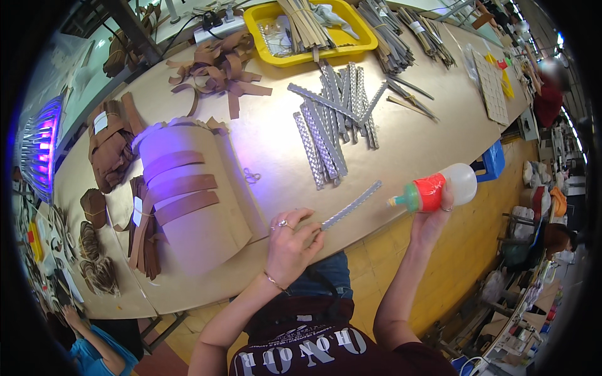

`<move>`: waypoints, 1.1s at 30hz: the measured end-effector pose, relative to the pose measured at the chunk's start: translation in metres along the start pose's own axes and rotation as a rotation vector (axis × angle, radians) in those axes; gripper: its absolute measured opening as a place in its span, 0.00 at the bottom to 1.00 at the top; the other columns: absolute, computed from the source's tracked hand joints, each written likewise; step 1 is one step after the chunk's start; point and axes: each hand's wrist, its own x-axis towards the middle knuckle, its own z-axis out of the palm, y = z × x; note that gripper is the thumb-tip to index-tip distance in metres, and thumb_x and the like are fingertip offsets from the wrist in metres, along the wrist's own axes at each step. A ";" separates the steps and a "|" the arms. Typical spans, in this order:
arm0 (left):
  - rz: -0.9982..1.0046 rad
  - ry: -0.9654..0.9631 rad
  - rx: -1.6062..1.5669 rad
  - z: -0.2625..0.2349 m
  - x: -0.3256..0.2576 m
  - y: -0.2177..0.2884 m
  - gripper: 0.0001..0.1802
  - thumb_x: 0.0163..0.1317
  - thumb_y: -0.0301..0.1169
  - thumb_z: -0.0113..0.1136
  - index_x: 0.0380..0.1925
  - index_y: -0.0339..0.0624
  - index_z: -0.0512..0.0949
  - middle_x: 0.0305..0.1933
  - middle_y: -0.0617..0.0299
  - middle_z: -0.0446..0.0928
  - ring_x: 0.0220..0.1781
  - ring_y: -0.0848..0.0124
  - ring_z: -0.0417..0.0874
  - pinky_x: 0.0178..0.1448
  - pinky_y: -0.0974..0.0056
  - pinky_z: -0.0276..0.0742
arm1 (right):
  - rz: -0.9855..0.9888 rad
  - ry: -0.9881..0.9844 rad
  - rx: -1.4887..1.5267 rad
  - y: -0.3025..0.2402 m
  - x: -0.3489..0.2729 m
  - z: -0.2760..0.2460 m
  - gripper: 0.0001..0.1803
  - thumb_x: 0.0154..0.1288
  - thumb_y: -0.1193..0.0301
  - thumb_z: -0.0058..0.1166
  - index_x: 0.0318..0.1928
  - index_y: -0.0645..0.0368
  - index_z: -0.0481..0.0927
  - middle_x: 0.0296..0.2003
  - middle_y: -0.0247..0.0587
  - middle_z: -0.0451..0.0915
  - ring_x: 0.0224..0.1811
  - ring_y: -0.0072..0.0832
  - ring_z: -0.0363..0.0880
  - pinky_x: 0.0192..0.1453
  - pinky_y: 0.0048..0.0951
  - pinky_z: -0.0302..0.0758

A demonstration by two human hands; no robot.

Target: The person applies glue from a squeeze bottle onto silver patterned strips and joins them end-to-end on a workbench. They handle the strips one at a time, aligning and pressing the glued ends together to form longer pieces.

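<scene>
My left hand (290, 243) pinches the near end of a grey braided strap (352, 205) that lies flat on the tan table (276, 131) by its front edge. My right hand (434, 220) holds a white squeeze bottle (439, 187) with a red band and a green nozzle, tilted so the nozzle points left toward the strap's far end, just off the table edge. A loose pile of several similar grey braided straps (332, 119) rests farther back on the table.
Brown leather strips (179, 188) lie across a cardboard sheet at left, more brown scraps (219, 69) behind. A yellow tray (307, 31) with sticks stands at the back. A purple lamp (39, 147) glows far left. Another person (97, 348) sits lower left.
</scene>
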 end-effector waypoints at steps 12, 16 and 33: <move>-0.042 -0.011 -0.037 0.000 0.002 0.001 0.11 0.45 0.24 0.73 0.31 0.40 0.83 0.47 0.58 0.78 0.47 0.60 0.79 0.54 0.56 0.71 | -0.490 -0.136 -0.537 0.000 -0.020 0.033 0.21 0.54 0.67 0.73 0.44 0.62 0.78 0.36 0.38 0.82 0.39 0.29 0.82 0.48 0.32 0.78; -0.063 -0.020 -0.048 -0.001 0.003 0.001 0.10 0.45 0.24 0.73 0.30 0.40 0.83 0.47 0.58 0.78 0.47 0.61 0.79 0.54 0.56 0.71 | -0.481 -0.236 -0.576 0.010 -0.036 0.037 0.22 0.52 0.68 0.74 0.44 0.62 0.78 0.36 0.40 0.83 0.38 0.30 0.83 0.46 0.32 0.79; 0.331 -0.301 0.227 -0.026 0.021 -0.005 0.11 0.54 0.26 0.65 0.38 0.38 0.82 0.45 0.57 0.78 0.48 0.60 0.79 0.55 0.56 0.74 | -0.400 -0.310 -0.530 0.020 -0.078 0.049 0.18 0.53 0.69 0.72 0.42 0.62 0.81 0.34 0.40 0.84 0.36 0.31 0.84 0.46 0.33 0.79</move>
